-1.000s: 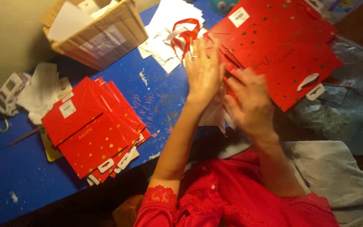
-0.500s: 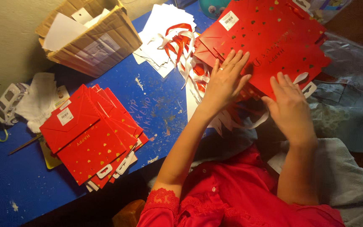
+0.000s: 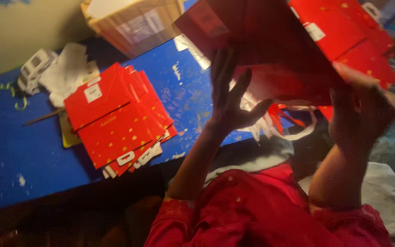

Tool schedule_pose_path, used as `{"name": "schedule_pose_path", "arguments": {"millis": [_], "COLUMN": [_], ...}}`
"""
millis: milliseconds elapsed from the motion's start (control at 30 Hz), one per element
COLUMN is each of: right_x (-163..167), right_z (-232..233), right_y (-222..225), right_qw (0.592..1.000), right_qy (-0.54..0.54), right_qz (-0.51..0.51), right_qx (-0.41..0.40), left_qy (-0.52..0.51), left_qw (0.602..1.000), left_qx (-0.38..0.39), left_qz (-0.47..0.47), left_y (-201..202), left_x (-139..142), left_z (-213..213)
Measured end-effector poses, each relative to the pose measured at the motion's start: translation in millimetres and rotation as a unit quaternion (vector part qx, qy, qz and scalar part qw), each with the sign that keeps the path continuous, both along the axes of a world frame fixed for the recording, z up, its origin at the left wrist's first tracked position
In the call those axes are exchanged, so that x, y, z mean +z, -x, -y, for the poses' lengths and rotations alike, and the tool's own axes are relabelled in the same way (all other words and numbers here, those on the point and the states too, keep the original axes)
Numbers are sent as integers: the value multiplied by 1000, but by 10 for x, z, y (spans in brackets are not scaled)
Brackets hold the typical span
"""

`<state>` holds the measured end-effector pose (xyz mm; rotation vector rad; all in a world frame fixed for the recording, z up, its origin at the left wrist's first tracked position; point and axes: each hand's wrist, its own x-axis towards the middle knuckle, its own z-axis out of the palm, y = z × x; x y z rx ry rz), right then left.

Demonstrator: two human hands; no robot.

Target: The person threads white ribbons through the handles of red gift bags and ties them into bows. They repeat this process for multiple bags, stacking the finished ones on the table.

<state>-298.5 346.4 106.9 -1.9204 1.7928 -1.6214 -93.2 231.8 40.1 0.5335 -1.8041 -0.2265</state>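
Both of my hands hold up a large flat red card box blank (image 3: pixel 270 50) with gold dots, tilted above the blue table (image 3: pixel 33 155). My left hand (image 3: pixel 232 98) presses its spread fingers against the shaded underside. My right hand (image 3: pixel 364 107) grips the blank's right edge from below. Red and white paper strips (image 3: pixel 275 121) lie under the lifted blank. A fanned stack of the same red blanks (image 3: pixel 117 121) with white labels and hang tabs lies on the table to the left.
A cardboard box (image 3: pixel 133 23) with white sheets stands at the table's far edge. A white tape dispenser (image 3: pixel 33 68) and crumpled white paper (image 3: pixel 67 73) sit at the left. More red blanks (image 3: pixel 353 36) lie at the upper right. Grey cloth (image 3: pixel 394 201) covers my lap's right side.
The red blank that lay on the pile has been lifted and tilted up toward the camera. My left hand went beneath it and my right hand moved to its right edge.
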Motion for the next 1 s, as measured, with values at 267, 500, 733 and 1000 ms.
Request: {"name": "schedule_pose_path", "arguments": {"millis": [267, 500, 733, 1000], "right_x": [-732, -1121, -1247, -1429], "right_z": [1711, 2467, 2343, 2472], "right_y": [-619, -1217, -1101, -1092], "right_qw": [818, 896, 942, 948], "right_qy": [-292, -235, -233, -179], "right_qz": [351, 107, -43, 23], "right_qx": [350, 361, 239, 261], "left_qy": [-12, -191, -306, -278], "left_qw": [979, 952, 889, 880], "left_qx": [189, 231, 215, 236], "left_qz": [-80, 60, 264, 305], "left_y": [-811, -999, -733, -600], "left_x": [-94, -434, -899, -1212], "left_z": [-91, 208, 535, 854]}}
